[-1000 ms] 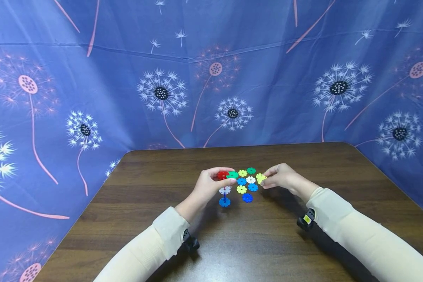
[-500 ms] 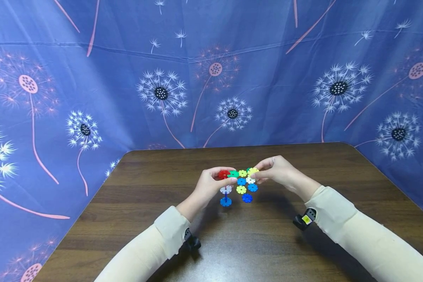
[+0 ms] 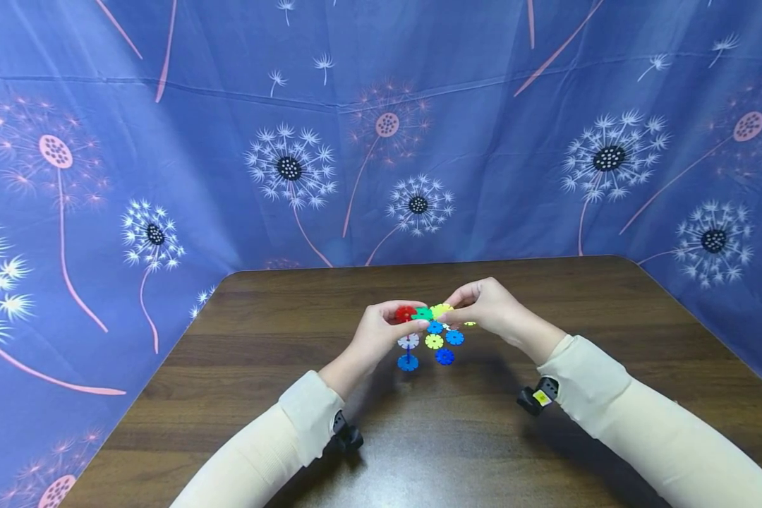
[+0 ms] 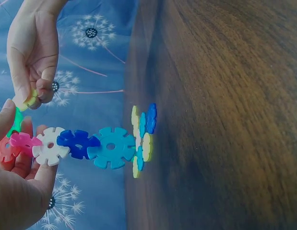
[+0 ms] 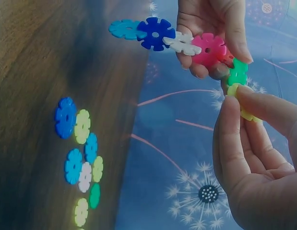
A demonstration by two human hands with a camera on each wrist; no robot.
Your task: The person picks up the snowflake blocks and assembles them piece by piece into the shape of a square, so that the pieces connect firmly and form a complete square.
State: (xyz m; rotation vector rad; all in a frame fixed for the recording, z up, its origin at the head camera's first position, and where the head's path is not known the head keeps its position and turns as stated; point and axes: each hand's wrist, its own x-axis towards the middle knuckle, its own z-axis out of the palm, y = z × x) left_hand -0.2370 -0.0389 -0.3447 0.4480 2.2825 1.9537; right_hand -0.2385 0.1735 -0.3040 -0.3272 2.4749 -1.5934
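My left hand [image 3: 370, 333] holds a chain of notched plastic snowflake discs above the table. In the left wrist view, a pink disc [image 4: 22, 140], a white disc [image 4: 41, 152], a dark blue disc [image 4: 71, 139] and a light blue disc [image 4: 120, 155] run downward from the fingers. A red disc [image 3: 405, 314] and a green disc [image 3: 422, 315] form its top arm. Between thumb and fingertips, my right hand [image 3: 492, 310] pinches a yellow snowflake disc [image 5: 246, 114], its edge right at the green disc's edge. Fingers partly cover both the yellow and red discs.
Several loose discs lie on the wooden table [image 3: 279, 416] beneath the hands, among them a dark blue one [image 3: 445, 357], a yellow one [image 3: 434, 342] and a light blue one [image 3: 455, 338]. A blue dandelion-print cloth [image 3: 495, 176] hangs behind the table.
My right hand has moved left with the yellow disc, from over the loose discs to the chain's green disc. The left hand and chain have shifted only slightly.
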